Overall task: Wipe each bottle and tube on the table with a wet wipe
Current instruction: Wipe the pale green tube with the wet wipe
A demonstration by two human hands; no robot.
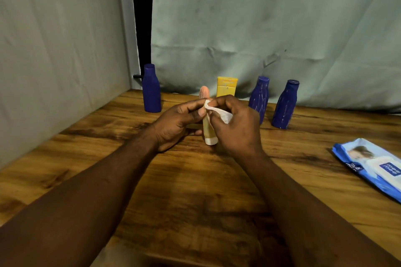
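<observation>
Head view: both forearms reach forward over a wooden table [195,197].
Tube: a peach-and-yellow tube [208,132] stands upright at mid-table, white cap down; I cannot tell whether the cap touches the wood.
Left hand: the left hand [175,123] grips the tube's left side, fingers curled round it.
Right hand: the right hand [238,130] pinches a white wet wipe [220,114] against the tube's upper right side.
Behind the tube: a yellow tube [226,86] stands near the table's back edge and the cloth backdrop.
Left of the tube: a first blue bottle [152,91] stands upright near the back-left corner, by the wall.
Right of the tube: a second blue bottle [259,97] stands just past the right hand; a third blue bottle [284,105] stands beside it, not touching.
Far right of the tube: a wipes pack [373,167] lies flat, well apart, and runs off the picture's right edge.
Open room: wood shows from the tube to the near edge, crossed only by the forearms, and between the right hand and the pack.
</observation>
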